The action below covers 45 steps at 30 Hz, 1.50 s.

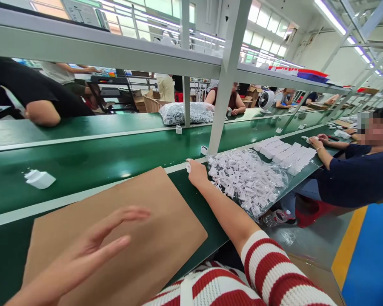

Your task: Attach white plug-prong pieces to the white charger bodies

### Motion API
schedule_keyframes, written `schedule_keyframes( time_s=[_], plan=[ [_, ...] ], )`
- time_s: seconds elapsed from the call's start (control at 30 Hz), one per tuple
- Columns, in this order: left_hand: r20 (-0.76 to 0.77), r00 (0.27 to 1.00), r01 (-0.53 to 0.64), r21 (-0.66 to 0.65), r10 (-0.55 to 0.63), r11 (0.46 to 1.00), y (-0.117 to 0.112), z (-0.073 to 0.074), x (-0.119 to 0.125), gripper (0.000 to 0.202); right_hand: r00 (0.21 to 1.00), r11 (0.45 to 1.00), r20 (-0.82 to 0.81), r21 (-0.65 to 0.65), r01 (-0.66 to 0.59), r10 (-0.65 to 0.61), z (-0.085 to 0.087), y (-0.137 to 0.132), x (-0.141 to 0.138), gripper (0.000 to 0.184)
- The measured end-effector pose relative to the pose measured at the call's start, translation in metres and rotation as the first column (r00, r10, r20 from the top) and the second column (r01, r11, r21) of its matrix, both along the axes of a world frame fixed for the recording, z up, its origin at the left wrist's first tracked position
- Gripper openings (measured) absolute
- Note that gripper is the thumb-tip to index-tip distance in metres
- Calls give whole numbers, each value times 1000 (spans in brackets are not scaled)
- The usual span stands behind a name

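Observation:
My left hand (105, 238) hovers over a brown cardboard sheet (166, 238), its fingers stretched and apart, with nothing in them. Reaching forward to the worktable's far edge, my right hand (198, 173) is closed on a small white plastic piece (188, 166). Most of that piece is hidden by the fingers. Just beyond it, a white charger housing (204, 150) sits by the foot of the post. To the right of my right forearm lies a clear plastic bag (282, 180) heaped with loose white plastic parts (242, 178). A white plug charger (40, 179) rests on the green belt (92, 165) at left.
A grey post (223, 85) and overhead shelf (115, 46) stand across the belt. Rows of white pieces (287, 153) lie beyond the bag. A co-worker (354, 170) sits at right; others sit across the belt, near a full plastic bag (175, 114).

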<state>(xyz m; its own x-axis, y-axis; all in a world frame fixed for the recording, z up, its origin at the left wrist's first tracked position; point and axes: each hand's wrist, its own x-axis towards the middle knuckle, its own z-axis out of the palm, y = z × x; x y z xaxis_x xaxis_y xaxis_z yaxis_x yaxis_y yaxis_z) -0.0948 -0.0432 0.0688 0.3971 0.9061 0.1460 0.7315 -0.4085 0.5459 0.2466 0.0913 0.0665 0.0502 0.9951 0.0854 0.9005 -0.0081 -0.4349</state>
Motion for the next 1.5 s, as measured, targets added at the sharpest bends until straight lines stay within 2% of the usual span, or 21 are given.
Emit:
schedule_keyframes(
  time_s=[0.07,0.13,0.17,0.23,0.33,0.4,0.47,0.57,0.67,0.73,0.83,0.9,0.97,1.07,1.17,1.23,1.3,1.37,1.4,1.43,1.5],
  plan=[
    [-47,999,6,-46,-8,999,10,-27,16,74,988,998,-141,15,-62,63,4,-9,-4,56],
    [-167,986,-2,10,3,1000,16,-56,24,86,887,992,-448,-4,-125,110,8,-19,-7,52],
    [-230,973,15,37,-6,999,17,-68,25,89,775,989,-623,-15,-150,108,10,-24,-9,47],
    [-317,947,78,44,-60,996,14,-83,22,89,479,981,-876,-35,-190,61,12,-36,-11,35],
    [-351,929,131,12,-119,991,8,-81,15,87,167,962,-986,-55,-266,-10,10,-47,-13,24],
    [-345,930,122,-41,-129,992,11,-68,13,85,94,959,-995,-64,-277,-39,3,-49,-14,27],
    [-309,944,86,-93,-111,992,26,-53,14,80,158,973,-987,-74,-217,-40,-8,-49,-17,34],
    [-191,980,37,-66,-49,997,65,-32,27,77,451,985,-890,-7,-171,72,-21,-53,-22,35],
    [-49,999,-16,-26,14,1000,116,-17,60,71,788,940,-523,85,-329,323,-24,-64,-25,24],
    [36,997,-61,-69,64,996,153,-11,91,60,873,895,-212,11,-447,439,-22,-72,-28,23],
    [109,987,-107,-125,121,986,206,-9,148,44,871,864,14,-132,-486,492,-19,-78,-32,28],
    [133,981,-124,-143,143,982,237,-13,186,43,874,865,23,-157,-477,486,-20,-76,-34,31],
    [154,971,-161,-155,185,975,262,-21,222,56,874,864,7,-152,-479,486,-22,-73,-35,34],
    [165,944,-263,-156,287,952,284,-32,263,89,865,858,17,-140,-495,502,-26,-71,-35,34],
    [153,924,-321,-185,350,929,294,-36,284,84,853,849,30,-117,-515,522,-30,-70,-33,36],
    [147,927,-314,-202,345,928,295,-35,285,65,850,845,7,-102,-524,528,-33,-68,-31,37],
    [160,939,-274,-187,304,943,291,-31,275,52,876,874,-79,-63,-481,476,-35,-64,-28,37],
    [189,950,-220,-149,247,964,280,-26,251,48,886,935,-314,23,-353,342,-36,-58,-24,35],
    [205,953,-198,-129,222,972,271,-24,235,50,836,962,-486,48,-267,256,-37,-54,-23,33],
    [218,955,-180,-114,202,977,260,-22,216,53,736,980,-654,44,-192,173,-37,-51,-21,33],
    [235,956,-155,-106,176,982,231,-22,173,62,474,992,-880,-27,-124,35,-35,-45,-18,36]
  ],
)
